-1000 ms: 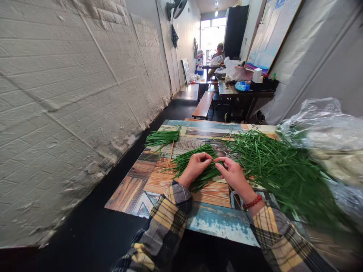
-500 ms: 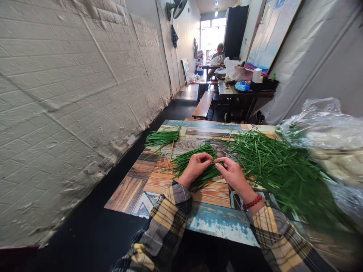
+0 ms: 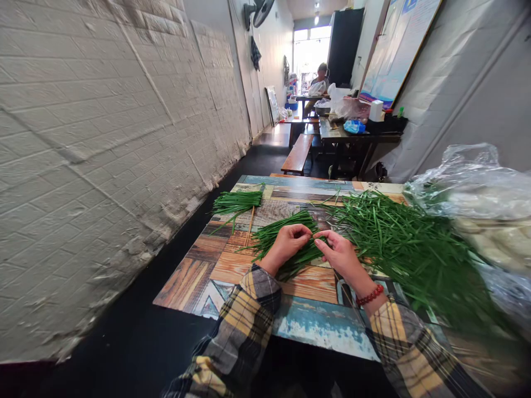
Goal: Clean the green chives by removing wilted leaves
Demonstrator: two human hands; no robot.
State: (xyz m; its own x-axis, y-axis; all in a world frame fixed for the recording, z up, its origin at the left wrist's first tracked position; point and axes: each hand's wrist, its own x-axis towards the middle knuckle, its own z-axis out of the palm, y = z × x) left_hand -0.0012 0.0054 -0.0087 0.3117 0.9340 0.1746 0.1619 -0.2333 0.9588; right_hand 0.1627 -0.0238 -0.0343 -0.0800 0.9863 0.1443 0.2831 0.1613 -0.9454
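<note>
A bundle of garlic chives (image 3: 267,236) lies across the patterned table in front of me, partly hidden under my hands. My left hand (image 3: 288,243) is above it with thumb and forefinger pinched together. Close by on the right, my right hand (image 3: 341,255) has its thumb and forefinger drawn in, their tips almost meeting those of the left. Whatever the fingertips hold is too small to make out. Further left sits a smaller bundle of chives (image 3: 238,203), with thin tan strips (image 3: 250,226) beside it. A large loose pile of chives (image 3: 398,237) spreads out to the right.
Clear plastic bags (image 3: 477,188) with pale contents stand at the right. The patterned table (image 3: 327,329) ends close to my forearms. Beyond it are a wooden bench (image 3: 297,153), another table (image 3: 332,132) with bags on it, and a seated person (image 3: 322,74). A white brick wall (image 3: 103,138) runs along the left.
Hardly anything differs. My two hands stay over the chive bundle, with only a slight shift at the fingertips.
</note>
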